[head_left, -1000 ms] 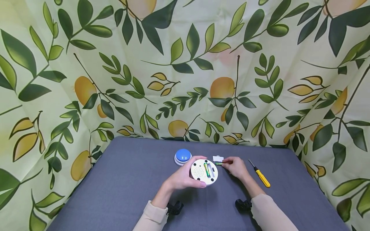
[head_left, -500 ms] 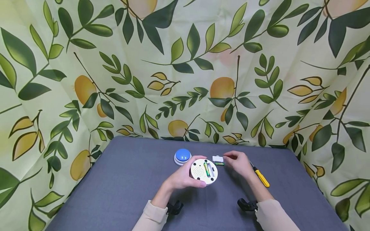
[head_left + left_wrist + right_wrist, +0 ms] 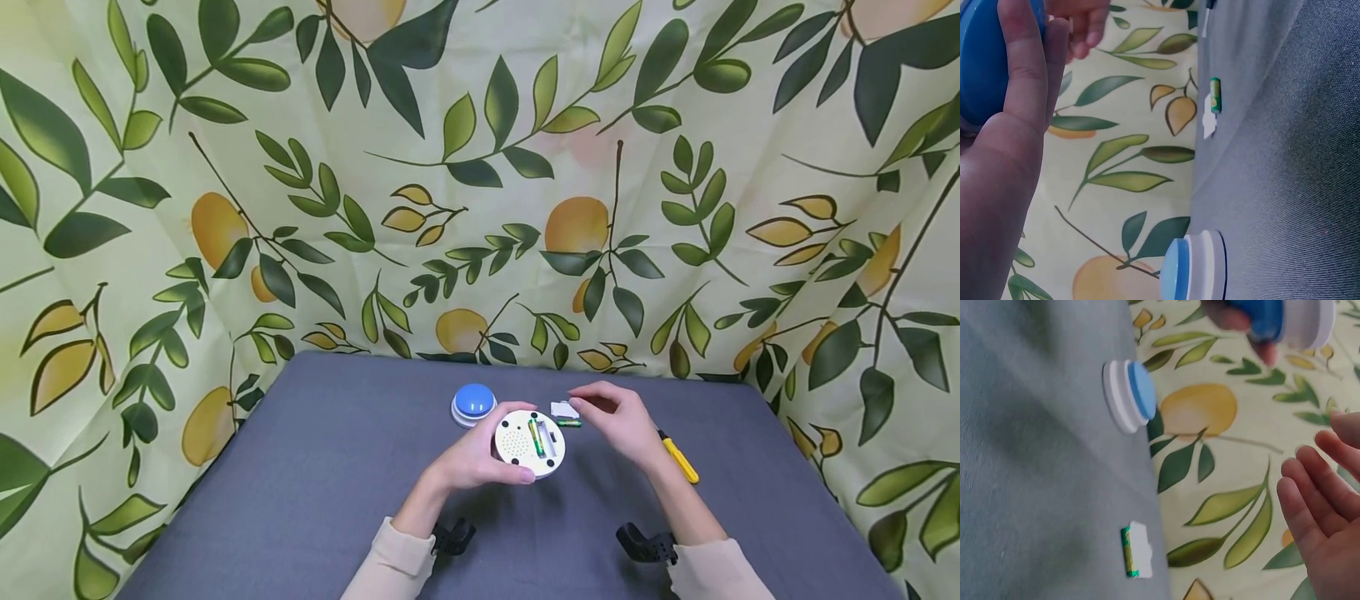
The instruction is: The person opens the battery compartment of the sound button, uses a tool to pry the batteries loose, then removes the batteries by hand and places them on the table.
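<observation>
My left hand [image 3: 468, 454] grips a round push button [image 3: 513, 450] by its rim, its white underside turned up. The open battery compartment there has one green battery [image 3: 536, 437] in it and a bare slot beside it. In the left wrist view, the button's blue top [image 3: 982, 62] faces the palm. My right hand [image 3: 621, 423] hovers with loosely extended fingers [image 3: 1310, 487] and nothing visible in them. Close to its fingertips in the head view, a second green battery [image 3: 569, 423] lies against a small white battery cover [image 3: 562, 409] on the table.
Another blue push button [image 3: 474, 404] stands upright on the grey table [image 3: 337, 467], behind the left hand. A screwdriver [image 3: 680, 460] with a yellow handle lies right of the right hand, partly hidden by it. Leaf-printed cloth [image 3: 480, 250] hangs behind the table.
My right hand has drawn back from the battery on the table and risen, its fingers now looser. The left hand and the button it holds have stayed still.
</observation>
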